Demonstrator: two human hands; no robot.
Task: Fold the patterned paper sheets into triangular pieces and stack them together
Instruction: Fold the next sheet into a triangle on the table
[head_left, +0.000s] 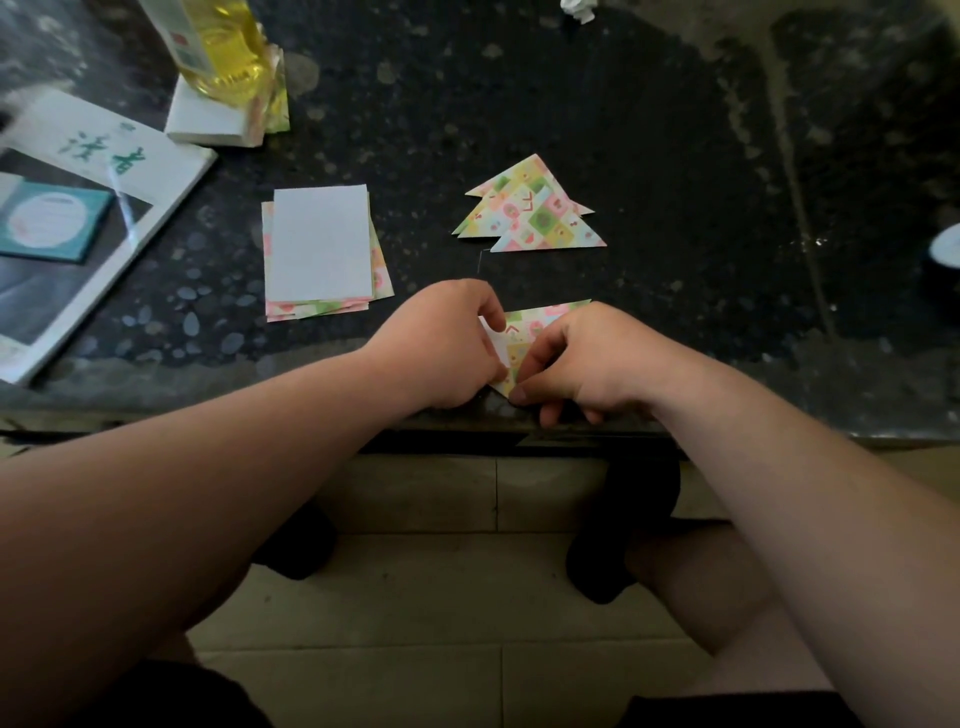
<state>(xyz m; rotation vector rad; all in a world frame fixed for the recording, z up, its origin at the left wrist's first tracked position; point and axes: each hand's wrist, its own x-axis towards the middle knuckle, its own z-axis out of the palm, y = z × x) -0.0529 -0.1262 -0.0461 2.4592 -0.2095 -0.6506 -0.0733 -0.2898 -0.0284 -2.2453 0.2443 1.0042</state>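
Dark speckled stone countertop (675, 156), viewed from above at its near edge. A partly folded patterned sheet (522, 335) lies at that edge between both hands. The left hand (447, 348), fingers curled, pinches its left side. The right hand (587, 358), fingers curled, pinches its lower corner. Beyond the sheet and apart from it is a pile of folded triangular pieces (530, 210), overlapping. To the left is a stack of unfolded sheets (319, 244), white side up. Far left are a booklet (104, 150), a teal notepad (52, 221) resting on it, and a bottle of yellow liquid (223, 47).
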